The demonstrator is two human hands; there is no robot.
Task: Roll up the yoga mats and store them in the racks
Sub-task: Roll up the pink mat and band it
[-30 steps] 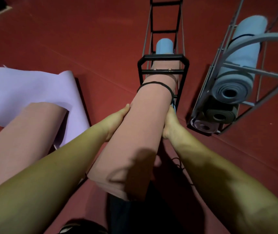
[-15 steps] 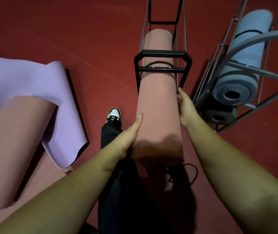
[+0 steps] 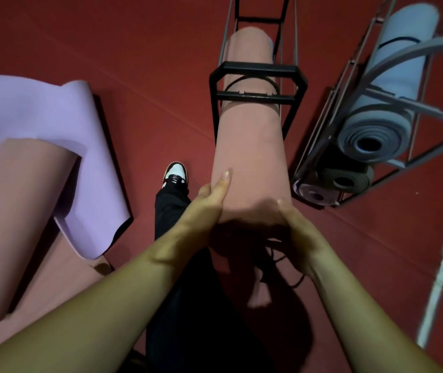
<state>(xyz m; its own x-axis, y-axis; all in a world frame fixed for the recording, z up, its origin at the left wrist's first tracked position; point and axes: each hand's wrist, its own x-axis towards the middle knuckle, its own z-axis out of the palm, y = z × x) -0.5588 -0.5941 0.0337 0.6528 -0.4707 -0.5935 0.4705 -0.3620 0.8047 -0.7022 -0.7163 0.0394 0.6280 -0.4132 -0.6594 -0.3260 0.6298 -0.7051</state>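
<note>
While rolled pink foam yoga mat (image 3: 250, 154) sits partway through black metal rack (image 3: 258, 76), left hand (image 3: 209, 200) and right hand (image 3: 295, 230) clasp near end, fingers curled. Risk: strap snagging crossbar, jamming roll.

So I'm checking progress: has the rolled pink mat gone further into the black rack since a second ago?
Yes. The rolled pink mat has slid deeper through the black rack, covering the blue mat inside it.
</note>
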